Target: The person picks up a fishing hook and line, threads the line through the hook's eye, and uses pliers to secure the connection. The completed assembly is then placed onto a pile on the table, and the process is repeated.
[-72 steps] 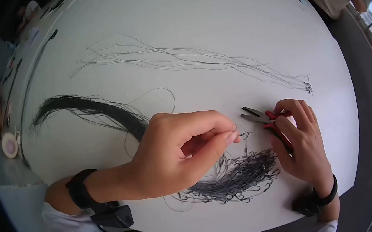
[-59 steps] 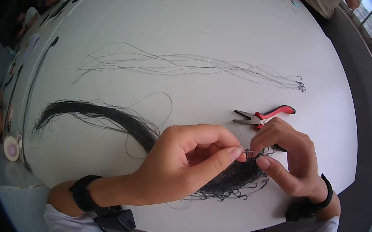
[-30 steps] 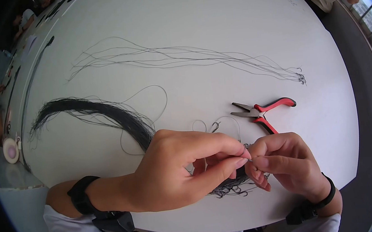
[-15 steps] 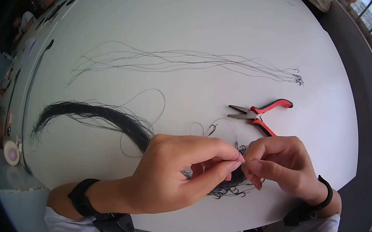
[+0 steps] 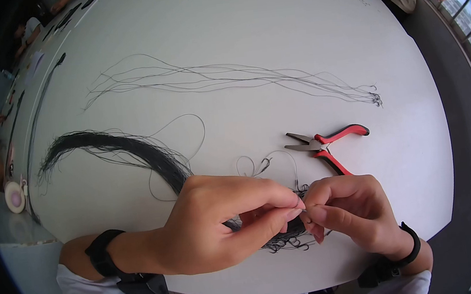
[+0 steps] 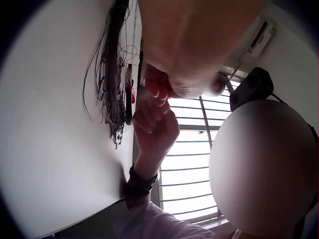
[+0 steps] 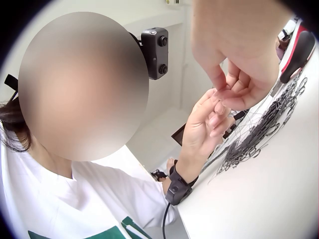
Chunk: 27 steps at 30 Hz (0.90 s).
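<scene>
- From my place I see the left hand (image 5: 220,223) and right hand (image 5: 357,209) each pinching with thumb and forefinger a tiny piece (image 5: 304,210), above the bench (image 5: 397,153) near its front edge.
- Whether it is hook or line, I cannot tell.
- In the head view, the hands cover part of the dark bundle (image 5: 138,148); the right wrist view shows more of its hooked end (image 7: 259,134).
- The pliers (image 5: 319,145), earlier held by the right hand, now lie beyond it on the bench.
</scene>
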### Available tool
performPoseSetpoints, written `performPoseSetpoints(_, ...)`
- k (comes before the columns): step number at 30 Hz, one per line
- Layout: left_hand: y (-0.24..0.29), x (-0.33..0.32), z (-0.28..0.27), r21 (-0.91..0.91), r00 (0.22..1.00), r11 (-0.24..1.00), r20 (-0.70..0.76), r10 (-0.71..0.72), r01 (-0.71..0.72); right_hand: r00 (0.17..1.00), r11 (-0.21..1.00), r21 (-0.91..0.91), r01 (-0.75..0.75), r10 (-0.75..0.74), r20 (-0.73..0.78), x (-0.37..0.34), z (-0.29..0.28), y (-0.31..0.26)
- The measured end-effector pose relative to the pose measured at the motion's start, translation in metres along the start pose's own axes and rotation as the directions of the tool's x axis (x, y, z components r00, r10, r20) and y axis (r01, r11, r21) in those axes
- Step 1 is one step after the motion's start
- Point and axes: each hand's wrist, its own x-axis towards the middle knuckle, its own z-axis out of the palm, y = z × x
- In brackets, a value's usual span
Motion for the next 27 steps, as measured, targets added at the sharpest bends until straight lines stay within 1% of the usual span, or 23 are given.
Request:
performPoseSetpoints(6, -0.001, -0.001, 0.001, 0.05, 0.999, 0.998, -0.007, 0.043, -0.043, 0.999, 0.996, -0.082, 0.032, -0.033, -0.013, 0.0, 0.001, 0.002)
performPoseSetpoints(8, -0.003, -0.001, 0.002, 0.111, 0.994, 0.988, -0.016, 0.106, -0.103, 0.999, 0.994, -0.103, 0.04, -0.043, -0.024, 0.0, 0.002, 0.003)
performPoseSetpoints(9, -0.003, -0.001, 0.002, 0.111, 0.994, 0.989, -0.016, 0.104, -0.101, 0.998, 0.988, -0.145, 0.05, -0.056, -0.039, 0.0, 0.003, 0.003)
performPoseSetpoints(10, -0.004, -0.001, 0.002, 0.139, 0.991, 0.982, -0.023, 0.131, -0.126, 0.996, 0.981, -0.187, 0.059, -0.07, -0.053, 0.0, 0.003, 0.002)
performPoseSetpoints(11, -0.004, -0.001, 0.002, 0.168, 0.987, 0.974, -0.03, 0.158, -0.151, 0.996, 0.981, -0.187, 0.058, -0.069, -0.052, 0.001, 0.003, 0.002)
performPoseSetpoints(13, -0.005, 0.0, 0.003, 0.184, 0.983, 0.968, -0.039, 0.179, -0.169, 0.993, 0.955, -0.286, 0.072, -0.095, -0.068, 0.001, 0.004, 0.001)
performPoseSetpoints(14, -0.005, 0.0, 0.004, 0.202, 0.979, 0.962, -0.048, 0.2, -0.187, 0.993, 0.955, -0.286, 0.072, -0.095, -0.068, 0.002, 0.003, 0.002)
performPoseSetpoints(16, -0.005, 0.001, 0.003, 0.228, 0.977, 0.953, -0.03, 0.212, -0.2, 0.959, 0.838, -0.493, 0.233, -0.283, -0.028, 0.004, 0.003, 0.005)
performPoseSetpoints(17, -0.005, 0.001, 0.002, 0.253, 0.974, 0.944, -0.013, 0.224, -0.214, 0.959, 0.838, -0.493, 0.233, -0.283, -0.028, 0.004, 0.003, 0.005)
performPoseSetpoints(18, -0.004, 0.001, 0.002, 0.252, 0.975, 0.944, -0.013, 0.224, -0.214, 0.936, 0.749, -0.596, 0.289, -0.352, 0.011, 0.004, 0.003, 0.004)
performPoseSetpoints(19, -0.002, 0.001, 0.001, 0.162, 0.993, 0.98, -0.005, 0.12, -0.117, 0.908, 0.644, -0.686, 0.338, -0.414, 0.058, 0.005, 0.003, 0.003)
performPoseSetpoints(20, 0.0, 0.0, 0.001, 0.073, 1.0, 0.997, 0.013, 0.016, -0.017, 0.908, 0.644, -0.686, 0.338, -0.414, 0.058, 0.005, 0.003, 0.002)
performPoseSetpoints(21, 0.0, 0.0, 0.001, 0.073, 1.0, 0.997, 0.013, 0.016, -0.017, 0.909, 0.65, -0.68, 0.34, -0.413, 0.06, 0.005, 0.003, 0.002)
performPoseSetpoints(22, 0.001, 0.0, 0.001, -0.07, 0.995, 0.993, 0.025, -0.092, 0.094, 0.91, 0.656, -0.673, 0.342, -0.411, 0.061, 0.005, 0.003, 0.002)
performPoseSetpoints(23, 0.001, 0.0, 0.002, -0.208, 0.979, 0.957, 0.052, -0.197, 0.203, 0.91, 0.656, -0.673, 0.342, -0.411, 0.061, 0.005, 0.002, 0.002)
performPoseSetpoints(24, 0.004, 0.001, 0.0, -0.208, 0.979, 0.957, 0.052, -0.197, 0.203, 0.934, 0.743, -0.594, 0.309, -0.353, 0.044, 0.005, 0.001, 0.002)
performPoseSetpoints(25, 0.009, 0.003, -0.002, -0.284, 0.95, 0.907, 0.108, -0.292, 0.311, 0.956, 0.819, -0.507, 0.268, -0.293, 0.033, 0.004, 0.0, 0.002)
performPoseSetpoints(26, 0.011, 0.004, -0.003, -0.35, 0.91, 0.84, 0.171, -0.378, 0.415, 0.956, 0.819, -0.507, 0.268, -0.292, 0.033, 0.004, 0.001, 0.001)
performPoseSetpoints(27, 0.011, 0.004, -0.003, -0.351, 0.909, 0.839, 0.172, -0.379, 0.416, 0.983, 0.911, -0.375, 0.169, -0.184, -0.003, 0.003, 0.002, -0.001)
